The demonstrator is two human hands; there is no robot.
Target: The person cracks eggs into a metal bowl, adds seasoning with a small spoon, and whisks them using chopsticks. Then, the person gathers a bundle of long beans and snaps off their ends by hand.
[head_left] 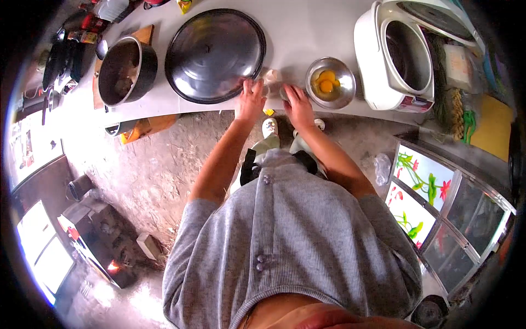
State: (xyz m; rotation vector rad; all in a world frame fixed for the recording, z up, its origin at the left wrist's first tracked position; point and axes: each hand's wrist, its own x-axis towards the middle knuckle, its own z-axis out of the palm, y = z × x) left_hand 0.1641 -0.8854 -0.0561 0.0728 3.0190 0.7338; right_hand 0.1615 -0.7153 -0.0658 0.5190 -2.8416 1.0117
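Observation:
My left hand is at the counter's front edge, beside the rim of a large round dark lid. Its fingers curl around something small and pale that I cannot make out. A short distance to the right, my right hand is bent the same way, with a small greyish thing at its fingertips, mostly hidden. Between and just beyond both hands lies a small pinkish item, too blurred to name. Close to my right hand stands a metal bowl holding raw egg yolks.
A white rice cooker with its lid up stands at the right. At the left, a deep dark pot sits on a wooden board. Below are a glass-fronted cabinet and a stove with a small flame.

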